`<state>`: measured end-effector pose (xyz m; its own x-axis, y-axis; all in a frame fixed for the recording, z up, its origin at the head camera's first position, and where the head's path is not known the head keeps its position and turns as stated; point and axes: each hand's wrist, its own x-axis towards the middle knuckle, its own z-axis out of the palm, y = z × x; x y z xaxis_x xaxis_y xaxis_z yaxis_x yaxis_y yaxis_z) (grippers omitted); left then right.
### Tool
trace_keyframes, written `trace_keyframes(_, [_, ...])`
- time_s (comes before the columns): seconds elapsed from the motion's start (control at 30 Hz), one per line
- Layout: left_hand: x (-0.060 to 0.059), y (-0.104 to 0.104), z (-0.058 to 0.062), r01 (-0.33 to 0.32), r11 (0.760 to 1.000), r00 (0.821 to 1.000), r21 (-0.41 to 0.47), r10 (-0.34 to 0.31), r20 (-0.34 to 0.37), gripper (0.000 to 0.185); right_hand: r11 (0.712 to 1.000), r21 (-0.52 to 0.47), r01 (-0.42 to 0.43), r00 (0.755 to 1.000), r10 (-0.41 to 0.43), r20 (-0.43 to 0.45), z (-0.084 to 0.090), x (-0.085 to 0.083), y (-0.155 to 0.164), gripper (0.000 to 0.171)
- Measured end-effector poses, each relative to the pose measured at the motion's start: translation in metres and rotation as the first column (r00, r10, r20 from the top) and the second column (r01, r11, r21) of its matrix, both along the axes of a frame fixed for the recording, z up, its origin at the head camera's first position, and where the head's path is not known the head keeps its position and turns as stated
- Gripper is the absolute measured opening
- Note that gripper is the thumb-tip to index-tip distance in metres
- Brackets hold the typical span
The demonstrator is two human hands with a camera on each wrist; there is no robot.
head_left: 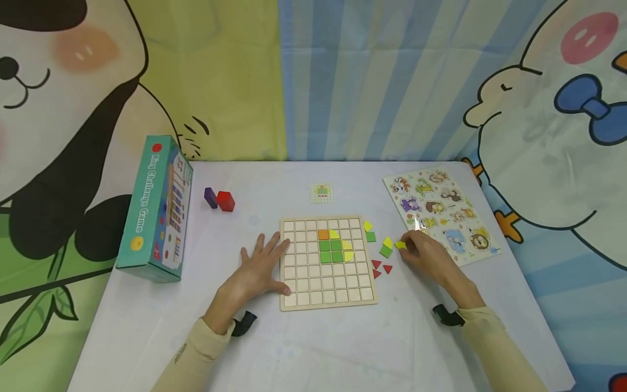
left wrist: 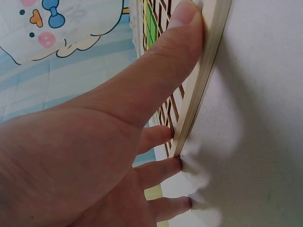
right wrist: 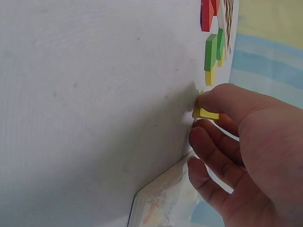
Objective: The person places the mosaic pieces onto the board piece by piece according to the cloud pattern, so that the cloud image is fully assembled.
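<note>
My left hand (head_left: 252, 275) lies with fingers spread at the left side of a wooden grid board (head_left: 329, 306). In the left wrist view its thumb (left wrist: 182, 16) presses on the board's rim. Green squares (head_left: 331, 251), an orange square (head_left: 324, 234) and yellow pieces (head_left: 347, 245) sit in the grid's cells. To the right of the board, my right hand (head_left: 433, 261) pinches a small yellow block (right wrist: 208, 113) between thumb and finger, close to the tabletop. Loose green blocks (head_left: 385, 251), yellow blocks (head_left: 387, 242) and red triangles (head_left: 388, 269) lie between board and hand.
A small pattern card (head_left: 321, 193) lies behind the board. An animal picture board (head_left: 462, 218) lies at the back right, partly under my right hand. A green game box (head_left: 147, 239) stands at the left, with purple (head_left: 210, 197) and red blocks (head_left: 226, 201) near it.
</note>
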<state>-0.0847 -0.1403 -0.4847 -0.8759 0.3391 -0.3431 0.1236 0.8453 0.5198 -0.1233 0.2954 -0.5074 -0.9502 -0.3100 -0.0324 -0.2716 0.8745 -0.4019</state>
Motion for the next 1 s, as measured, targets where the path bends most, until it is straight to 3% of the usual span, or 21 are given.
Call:
trace_keyframes(0.2, [0.000,-0.001,-0.002,0.001,1.000,1.000,0.001,-0.001,-0.003,0.121,0.999,-0.037,-0.009,1.000,0.009,0.014,0.001,0.000,-0.003,0.030])
trace_keyframes(0.43, [0.000,0.000,-0.003,-0.002,1.000,1.000,-0.001,0.002,-0.001,0.122,0.999,-0.010,-0.052,0.998,0.052,-0.031,-0.003,0.001,-0.002,0.033])
trace_keyframes(0.63, [0.000,0.000,-0.003,-0.007,1.000,1.000,0.001,0.007,-0.005,0.121,0.997,-0.065,-0.043,0.998,0.040,-0.049,-0.002,-0.002,-0.007,0.039])
trace_keyframes(1.0, [0.000,0.001,-0.003,-0.016,1.000,1.000,0.004,0.016,0.002,0.120,0.982,-0.185,-0.045,0.999,0.046,0.001,0.009,-0.018,-0.048,0.037])
